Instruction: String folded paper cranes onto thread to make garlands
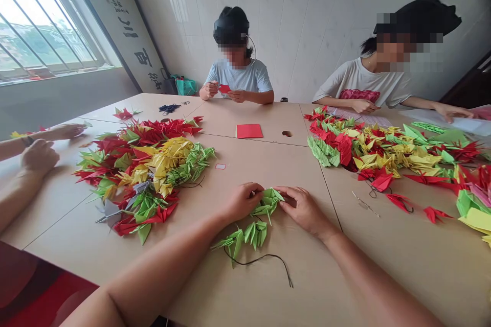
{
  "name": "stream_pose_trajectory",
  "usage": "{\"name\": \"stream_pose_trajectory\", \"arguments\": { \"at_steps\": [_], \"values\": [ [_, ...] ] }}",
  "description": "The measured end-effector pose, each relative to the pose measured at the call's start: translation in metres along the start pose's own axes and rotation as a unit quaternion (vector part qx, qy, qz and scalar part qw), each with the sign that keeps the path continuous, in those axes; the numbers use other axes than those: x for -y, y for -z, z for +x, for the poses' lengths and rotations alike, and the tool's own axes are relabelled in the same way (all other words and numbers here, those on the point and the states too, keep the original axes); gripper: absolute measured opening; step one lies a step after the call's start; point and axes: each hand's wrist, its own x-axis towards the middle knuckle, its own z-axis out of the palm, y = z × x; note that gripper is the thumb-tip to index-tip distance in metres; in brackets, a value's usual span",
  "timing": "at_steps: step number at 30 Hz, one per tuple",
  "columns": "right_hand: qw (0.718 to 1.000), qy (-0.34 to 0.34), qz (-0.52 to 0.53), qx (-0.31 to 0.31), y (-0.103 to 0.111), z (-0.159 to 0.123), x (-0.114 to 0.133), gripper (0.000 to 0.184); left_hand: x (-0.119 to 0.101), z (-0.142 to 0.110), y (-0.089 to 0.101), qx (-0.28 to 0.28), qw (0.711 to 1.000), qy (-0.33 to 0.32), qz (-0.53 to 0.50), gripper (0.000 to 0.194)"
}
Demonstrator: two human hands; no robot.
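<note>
**Lot: green paper cranes on dark thread, held between two hands**

Writing: I can read no brand or label from my remote seat. A framed panel [130,25] leaning by the window [46,20] carries large black brush characters, which I cannot make out.

Surface and room: a pale tan table [245,163] of joined sections fills the view, below a white tiled wall [295,25] with a patterned border. Two heaps of red, yellow and green paper cranes lie on it, a left heap [141,173] and a right heap [383,153]. A red paper square [249,131] lies near the far side. Across the table, a co-worker [238,74] handles a small red paper piece [224,89] with both hands. Another co-worker [360,82] rests a hand on a patterned sheet [358,117]. A third person's hands [38,156] sit at the left edge, apart from the heap.

Fingers: the green paper cranes [249,225] lie on the table directly in front of me, strung on a dark thread [261,260] that trails toward me. My left hand [243,202] is curled closed around the top of the string. My right hand [301,209] is partly open, fingertips touching the same cranes from the other side; I cannot tell whether it grips them.
</note>
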Motion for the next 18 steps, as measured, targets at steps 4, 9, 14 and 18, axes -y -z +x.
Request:
{"name": "stream_pose_trajectory", "arguments": {
  "at_steps": [4,9,14,18],
  "values": [
    [1.000,0.002,-0.015,-0.002,0.0003,0.0000,0.0020,0.036,-0.0001,0.0006,-0.0007,0.002,1.000,0.009,-0.007,0.023],
    [1.000,-0.006,-0.009,-0.004,0.0008,0.0009,0.0039,0.035,-0.0007,0.0002,-0.0008,0.006,1.000,0.015,-0.018,0.023],
    [1.000,-0.016,0.009,-0.002,0.0000,0.0013,0.0009,0.036,0.0001,-0.0002,0.0005,0.014,1.000,0.013,-0.024,0.023],
    [1.000,-0.015,0.018,0.000,-0.0009,0.0007,-0.0025,0.037,0.0005,0.0000,0.0014,0.019,0.999,0.015,-0.030,0.023]
  ]
}}
